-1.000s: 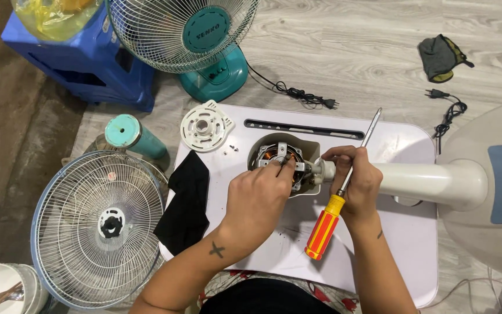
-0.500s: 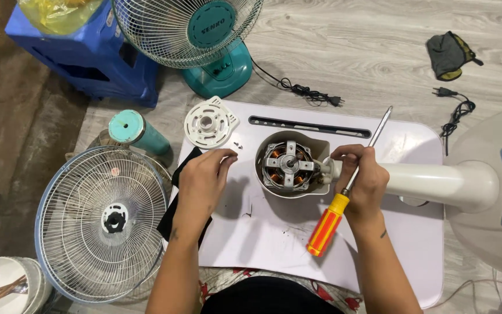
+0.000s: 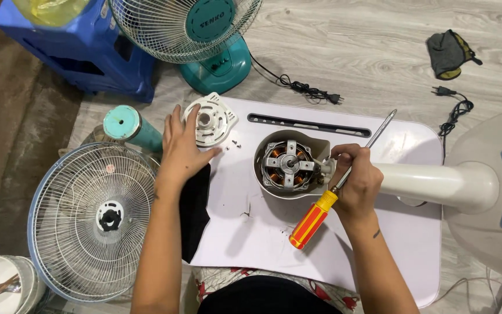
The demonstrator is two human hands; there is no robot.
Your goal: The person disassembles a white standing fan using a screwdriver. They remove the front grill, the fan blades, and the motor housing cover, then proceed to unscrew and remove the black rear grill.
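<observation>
White plastic lap table [image 3: 379,256] carries the cream fan stand, its open motor housing [image 3: 289,164] exposing copper windings. Right hand [image 3: 355,177] is closed around the neck and an orange-and-yellow screwdriver [image 3: 314,219]. Left hand [image 3: 182,148] lies flat, fingers spread, touching the round white motor cover [image 3: 209,120]. Tiny loose screws [image 3: 235,142] beside it could roll off if nudged.
</observation>
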